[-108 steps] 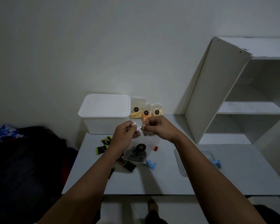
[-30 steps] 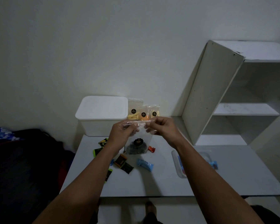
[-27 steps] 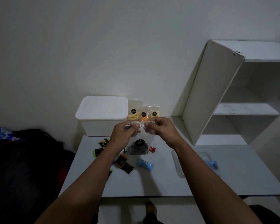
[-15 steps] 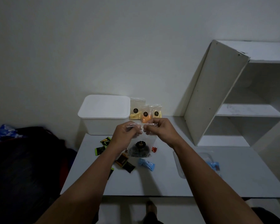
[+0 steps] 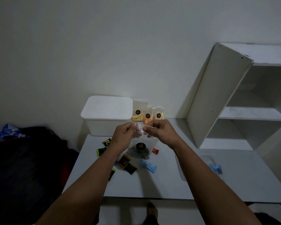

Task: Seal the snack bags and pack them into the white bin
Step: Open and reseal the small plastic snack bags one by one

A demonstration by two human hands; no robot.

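Nearest the camera, two bare forearms reach forward over the near edge of a pale grey rectangular table (image 5: pixel 161 187). Just beyond them, small wrapped snacks lie scattered on the tabletop: a dark brown packet (image 5: pixel 130 168) beside another brown one with a tan edge (image 5: pixel 124 161), a light blue wrapped sweet (image 5: pixel 148 166), a small red sweet (image 5: pixel 155 151), and two black-and-green sachets (image 5: pixel 101 151) further left. To the right, partly hidden by the right forearm, rests a clear plastic lid or tray (image 5: pixel 179 169), with a blue wrapper (image 5: pixel 216 169) near it. Above the scattered pieces, held up off the table, hangs a clear plastic snack bag with dark contents and a round black label (image 5: pixel 140 149). The left hand (image 5: pixel 124 137) pinches the bag's top edge with curled fingers, and the right hand (image 5: pixel 161 130) pinches the same top edge close beside it, so the two hands nearly meet over the bag's mouth. Whether the seal is pressed closed cannot be told. Behind the hands stands a white lidded plastic bin (image 5: pixel 107 114) against the wall, and just to its right three clear pouches with black round labels (image 5: pixel 147 113) lean upright, holding yellow and orange snacks. Further right stands a white open shelf unit (image 5: pixel 225 101). Off the table at far left lies a dark heap of cloth (image 5: pixel 23 159) with a blue patterned piece (image 5: pixel 6 133).
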